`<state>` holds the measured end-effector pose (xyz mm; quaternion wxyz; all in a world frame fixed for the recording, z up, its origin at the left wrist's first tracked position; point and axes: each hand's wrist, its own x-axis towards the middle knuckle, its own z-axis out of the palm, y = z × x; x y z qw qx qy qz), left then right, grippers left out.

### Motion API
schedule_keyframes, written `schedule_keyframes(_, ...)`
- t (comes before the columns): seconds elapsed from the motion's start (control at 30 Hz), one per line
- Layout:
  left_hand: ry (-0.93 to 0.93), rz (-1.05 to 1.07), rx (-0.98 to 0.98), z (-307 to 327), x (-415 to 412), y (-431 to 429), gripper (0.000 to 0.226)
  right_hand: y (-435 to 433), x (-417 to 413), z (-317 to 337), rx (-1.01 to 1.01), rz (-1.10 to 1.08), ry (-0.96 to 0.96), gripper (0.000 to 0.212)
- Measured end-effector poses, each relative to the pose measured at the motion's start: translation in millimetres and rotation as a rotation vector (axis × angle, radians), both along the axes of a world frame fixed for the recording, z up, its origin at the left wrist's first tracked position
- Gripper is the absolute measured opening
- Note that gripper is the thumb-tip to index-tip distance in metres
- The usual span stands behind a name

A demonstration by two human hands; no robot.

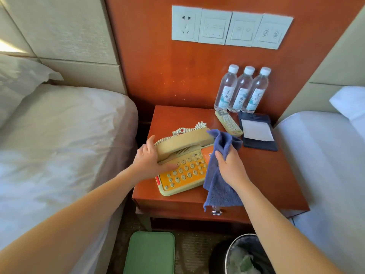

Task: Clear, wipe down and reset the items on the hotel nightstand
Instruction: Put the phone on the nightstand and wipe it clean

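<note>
On the carpet nearest the viewer, a green padded rectangular stool top [150, 252] sits beside a round black waste bin with a clear liner [245, 254], both just in front of the red-brown wooden nightstand [266, 175], whose drawer shows a small metal handle [216, 212]. On the left front part of the nightstand top lies a beige corded telephone with an orange keypad face [183, 173], set at an angle. The left hand [147, 161] clasps the left end of the beige handset [183, 143], which lies in its cradle; the thumb stretches forward over the keypad and the fingers reach up behind the handset. The right hand [230, 167] grips a bunched blue terry cloth [219, 175], fingers curled round its upper part; the cloth touches the right end of the handset, drapes over the telephone's right side and hangs past the nightstand's front edge. A white coiled cord [189, 129] curls behind the handset. Further back on the right lie a cream remote control with rows of buttons [229, 123] and, just beside it, a white notepad in a dark blue folder [256, 130]. Behind these, three clear plastic water bottles with white caps [240, 91] stand upright in a row touching one another, against the wooden wall panel. Higher on that panel are four white wall plates [231, 27], one a socket and three with switches. A white-sheeted bed on the left [59, 145] and a white-sheeted bed on the right [325, 155] flank the nightstand.
</note>
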<state>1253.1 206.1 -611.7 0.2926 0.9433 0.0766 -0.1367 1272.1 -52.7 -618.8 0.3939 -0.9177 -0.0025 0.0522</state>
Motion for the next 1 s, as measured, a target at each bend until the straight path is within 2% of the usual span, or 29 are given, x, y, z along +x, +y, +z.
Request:
schedule_keyframes(0.07, 0.137, 0.017, -0.032, 0.3, 2.2, 11.7, 0.119, -1.0, 8.9, 9.4, 0.117, -0.096, 0.225, 0.050)
schedule_keyframes(0.17, 0.131, 0.016, -0.002, 4.1, 6.9, 16.5, 0.108, -0.2, 25.5, 23.0, 0.271, -0.182, 0.351, 0.047)
schedule_keyframes(0.23, 0.099, 0.047, -0.058, 3.3, 4.7, 12.6, 0.111, 0.9, 25.6, 27.5, 0.351, -0.221, 0.360, 0.033)
schedule_keyframes(0.33, 0.070, 0.074, -0.135, -1.6, 1.9, 11.4, 0.106, -3.4, 15.5, 16.3, 0.378, -0.222, 0.285, 0.030)
schedule_keyframes(0.57, 0.142, -0.042, -0.076, -4.8, 12.1, 14.4, 0.124, -12.7, -13.7, 11.6, 0.135, -0.318, -0.082, 0.029)
schedule_keyframes(0.63, 0.145, -0.071, -0.071, -6.1, 13.1, 18.3, 0.132, -12.5, -9.4, 10.9, 0.142, -0.316, -0.032, 0.030)
schedule_keyframes(0.77, 0.095, -0.096, 0.033, -10.4, 11.6, 18.6, 0.107, -7.5, 27.0, 17.1, 0.344, -0.182, 0.214, 0.029)
schedule_keyframes(0.83, 0.090, -0.097, 0.031, -9.0, 10.9, 17.7, 0.106, -1.9, 48.0, 22.5, 0.417, -0.107, 0.299, 0.030)
schedule_keyframes(1.0, 0.076, -0.070, 0.008, -7.9, 8.4, 14.0, 0.110, 2.9, 62.8, 26.5, 0.450, -0.083, 0.329, 0.038)
